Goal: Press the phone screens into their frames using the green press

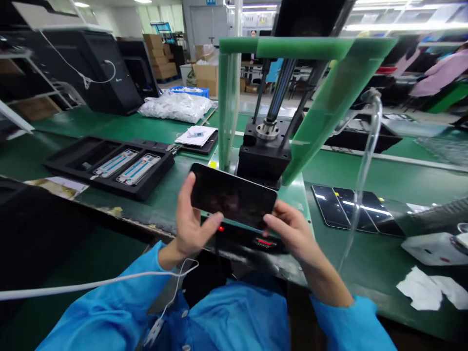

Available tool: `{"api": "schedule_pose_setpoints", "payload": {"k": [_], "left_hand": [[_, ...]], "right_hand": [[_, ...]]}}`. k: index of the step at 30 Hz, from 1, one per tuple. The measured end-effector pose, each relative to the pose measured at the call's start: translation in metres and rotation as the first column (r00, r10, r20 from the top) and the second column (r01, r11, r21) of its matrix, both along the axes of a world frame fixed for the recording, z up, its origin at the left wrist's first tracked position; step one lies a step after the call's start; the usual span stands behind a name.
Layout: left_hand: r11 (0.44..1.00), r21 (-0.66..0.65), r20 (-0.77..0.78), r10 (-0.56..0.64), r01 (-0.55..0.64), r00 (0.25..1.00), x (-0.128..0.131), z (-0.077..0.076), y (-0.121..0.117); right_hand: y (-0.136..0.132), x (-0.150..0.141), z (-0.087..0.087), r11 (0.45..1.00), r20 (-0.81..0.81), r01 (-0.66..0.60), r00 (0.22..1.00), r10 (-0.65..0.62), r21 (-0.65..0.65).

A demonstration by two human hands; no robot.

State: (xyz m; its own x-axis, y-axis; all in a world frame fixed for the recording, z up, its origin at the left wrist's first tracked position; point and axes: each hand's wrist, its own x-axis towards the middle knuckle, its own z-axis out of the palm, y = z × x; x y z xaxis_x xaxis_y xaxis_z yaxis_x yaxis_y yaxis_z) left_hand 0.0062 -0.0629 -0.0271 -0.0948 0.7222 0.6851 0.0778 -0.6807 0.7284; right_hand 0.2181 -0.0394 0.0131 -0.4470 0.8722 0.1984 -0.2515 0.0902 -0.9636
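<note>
A smartphone [232,199] with a dark glass face is held between my two hands, tilted down toward the right. My left hand [192,219] grips its left end, with the thumb along the lower edge. At the lower right corner my right hand [292,224] pinches it between thumb and fingers. Directly behind the phone stands a press [265,153] with a black block, steel rods and a green frame [321,112]. Below the phone, a black control strip shows a red light and a red display [265,242].
On the left, a black foam tray [142,190] holds phone frames with blue strips. Several dark phone screens [351,209] lie to the right, behind a clear hose [365,170]. White tissues [420,290] rest near the right edge. A white cable [91,285] crosses my left sleeve.
</note>
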Motion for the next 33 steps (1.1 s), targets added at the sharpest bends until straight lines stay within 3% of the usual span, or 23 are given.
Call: {"api": "schedule_pose_setpoints", "payload": {"k": [3,5,9,12,20,27,33], "left_hand": [[0.996,-0.093,0.056,0.012,-0.007,0.998,-0.019,0.026,0.019],[0.952,-0.275,0.034,-0.134,0.138,0.990,-0.031,0.036,0.034],[0.790,-0.501,0.011,-0.401,0.352,0.916,-0.038,0.040,0.053],[0.745,-0.533,0.000,-0.475,0.402,0.880,-0.038,0.041,0.054],[0.834,-0.430,-0.159,-0.446,0.345,0.881,-0.042,0.048,0.047],[0.830,-0.361,-0.165,-0.506,0.426,0.847,-0.044,0.047,0.048],[0.887,-0.349,-0.223,-0.393,0.303,0.892,-0.040,0.043,0.044]], "right_hand": [[0.005,0.034,-0.002,0.999,0.083,0.051,0.995,-0.052,0.016],[0.005,0.050,-0.001,0.997,0.167,0.067,0.983,-0.072,0.035],[0.003,0.058,0.004,0.998,0.322,0.015,0.946,-0.036,0.065],[0.001,0.056,0.007,1.000,0.321,0.010,0.947,-0.008,-0.005],[-0.006,0.052,0.012,0.990,0.223,0.088,0.973,-0.061,-0.113],[0.000,0.054,0.012,0.998,0.205,0.025,0.979,-0.013,-0.057],[0.002,0.056,0.010,1.000,0.202,0.020,0.979,-0.016,-0.019]]}}
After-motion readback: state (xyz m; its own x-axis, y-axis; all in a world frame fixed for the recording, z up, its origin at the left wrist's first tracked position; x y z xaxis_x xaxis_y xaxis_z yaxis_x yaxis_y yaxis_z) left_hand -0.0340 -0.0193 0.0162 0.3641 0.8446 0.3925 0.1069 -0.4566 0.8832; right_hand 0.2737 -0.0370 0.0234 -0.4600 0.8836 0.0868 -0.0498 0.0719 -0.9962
